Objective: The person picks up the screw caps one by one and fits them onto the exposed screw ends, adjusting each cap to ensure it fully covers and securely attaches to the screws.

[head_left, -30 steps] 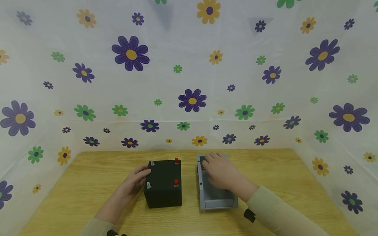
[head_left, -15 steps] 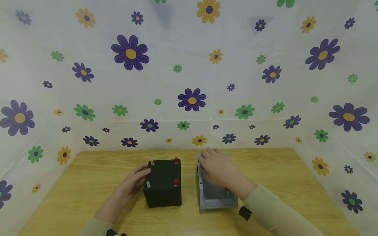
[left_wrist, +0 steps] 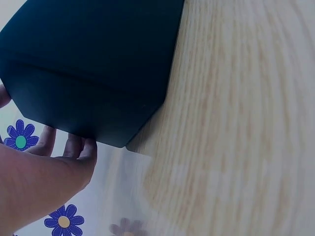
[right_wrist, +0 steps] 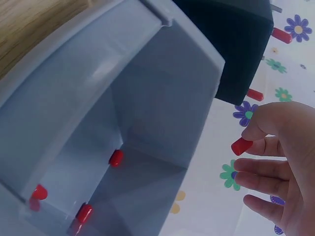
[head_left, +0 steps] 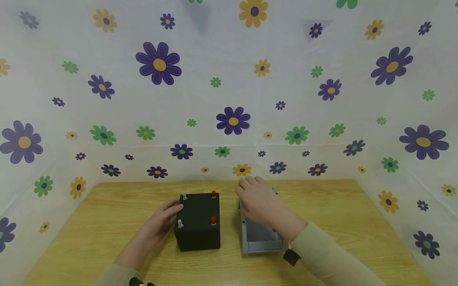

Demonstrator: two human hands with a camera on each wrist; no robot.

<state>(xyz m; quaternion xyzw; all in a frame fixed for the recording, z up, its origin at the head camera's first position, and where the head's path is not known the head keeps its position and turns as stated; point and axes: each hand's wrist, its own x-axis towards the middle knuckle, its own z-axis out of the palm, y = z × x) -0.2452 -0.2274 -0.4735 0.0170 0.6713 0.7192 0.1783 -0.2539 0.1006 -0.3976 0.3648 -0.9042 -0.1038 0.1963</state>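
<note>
A black box (head_left: 197, 212) with toggle switches on top stands on the table. Its two right-hand levers carry red caps (head_left: 213, 221); the two on the left are bare metal (head_left: 180, 224). My left hand (head_left: 159, 222) holds the box at its left side, thumb at the top edge, fingers against the side. Over the far left edge of a grey bin (head_left: 262, 246), my right hand (head_left: 259, 200) is raised. In the right wrist view, its thumb and index finger pinch a small red cap (right_wrist: 241, 146). Loose red caps (right_wrist: 116, 158) lie inside the bin.
The wooden table (head_left: 315, 214) carries the bin just right of the box, with a narrow gap between. A white flower-printed cloth (head_left: 232, 91) hangs behind and along both sides.
My right hand has risen out of the bin and moved left and away towards its far left edge. The left hand and the black box have stayed put.
</note>
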